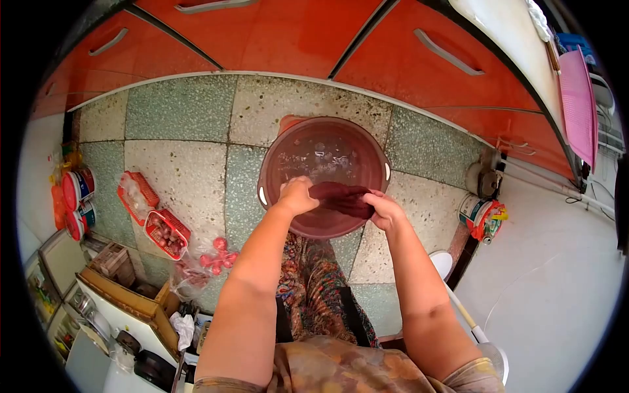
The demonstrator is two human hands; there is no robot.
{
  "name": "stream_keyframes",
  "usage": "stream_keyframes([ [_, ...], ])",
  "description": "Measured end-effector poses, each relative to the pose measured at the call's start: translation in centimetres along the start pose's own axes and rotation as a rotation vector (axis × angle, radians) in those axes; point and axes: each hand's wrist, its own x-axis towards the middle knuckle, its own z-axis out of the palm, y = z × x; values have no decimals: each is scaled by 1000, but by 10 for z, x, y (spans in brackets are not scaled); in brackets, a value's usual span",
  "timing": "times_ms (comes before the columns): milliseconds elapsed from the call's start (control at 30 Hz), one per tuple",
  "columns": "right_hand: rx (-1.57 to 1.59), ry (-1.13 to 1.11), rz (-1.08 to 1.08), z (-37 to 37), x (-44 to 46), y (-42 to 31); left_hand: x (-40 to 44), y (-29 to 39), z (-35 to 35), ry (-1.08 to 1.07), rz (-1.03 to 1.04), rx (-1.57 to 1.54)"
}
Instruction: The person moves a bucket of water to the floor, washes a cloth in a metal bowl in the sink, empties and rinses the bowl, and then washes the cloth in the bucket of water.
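Note:
A dark maroon cloth (342, 200) is stretched between my two hands over the near side of a round reddish-brown basin (275, 171). My left hand (299, 196) grips the cloth's left end, fingers curled around it. Its right end is pinched in my right hand (384, 208), near the basin's right rim. Shallow, cloudy water (321, 157) with light glints lies in the basin. White handle pieces show on the basin's left and right sides.
Red cabinets (262, 39) run along the far side. To the left on the tiles are red baskets (167, 234), a plastic bag of round red items (217, 255) and paint-style buckets (78, 187). Another bucket (481, 213) stands at right, near a white-ended pole (462, 304).

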Motion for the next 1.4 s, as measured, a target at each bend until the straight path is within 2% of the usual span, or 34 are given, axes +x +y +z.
stream_keyframes([
  [67, -44, -21, 32, -11, 13, 9, -1, 4, -14, -237, -146, -173],
  [100, -90, -40, 64, -16, 19, 12, 0, -2, -10, -235, -148, -172],
  [167, -153, -84, 75, -5, 8, 6, 1, -10, -4, -139, -190, -232],
  [233, -215, -124, 87, -2, 10, 9, 1, -9, -13, -134, -244, -267],
  [300, -417, -101, -1, -9, 26, 20, 3, -7, -18, -129, -297, -302],
  [367, -478, -117, -50, -2, 17, 18, 6, -9, -17, -27, -299, -239],
  [500, -724, -107, -148, 16, -2, 11, 17, -3, -25, 1, -338, -170],
  [633, -923, -10, -41, 13, -2, 6, 23, -10, -30, 59, -434, -165],
  [733, -832, 49, -168, 3, 13, 23, 23, -15, -32, 104, -360, 7],
  [800, -756, 86, -172, 1, 12, 26, 24, -18, -35, -83, -361, 44],
  [933, -483, 106, -177, 9, 3, 16, 16, -16, -31, -73, -349, -6],
  [967, -483, 106, -178, 12, -1, 10, 15, -15, -30, -146, -350, 9],
  [1033, -285, 105, 33, 18, -9, -2, 12, -14, -30, -217, -349, 25],
  [1100, -184, 101, 76, 11, 6, 3, 8, -14, -28, -364, -355, -121],
  [1133, -46, 74, 92, 14, 7, 2, 6, -16, -24, -362, -355, -119],
  [1200, 170, 72, 119, 20, 11, 5, 4, -25, -4, -417, -459, -451],
  [1233, 172, 69, 118, 27, 10, 7, 2, -29, 4, -442, -508, -617],
  [1267, 215, 73, 47, 35, 7, 10, -2, -27, 9, -477, -537, -763],
  [1300, 258, 78, -25, 44, 3, 14, -7, -24, 13, -475, -537, -760],
  [1367, 93, 142, -199, 67, -8, 26, -17, -6, 6, -498, -713, -1370],
  [1400, -56, 124, -298, 72, -12, 32, -23, 7, 0, -498, -712, -1368],
])
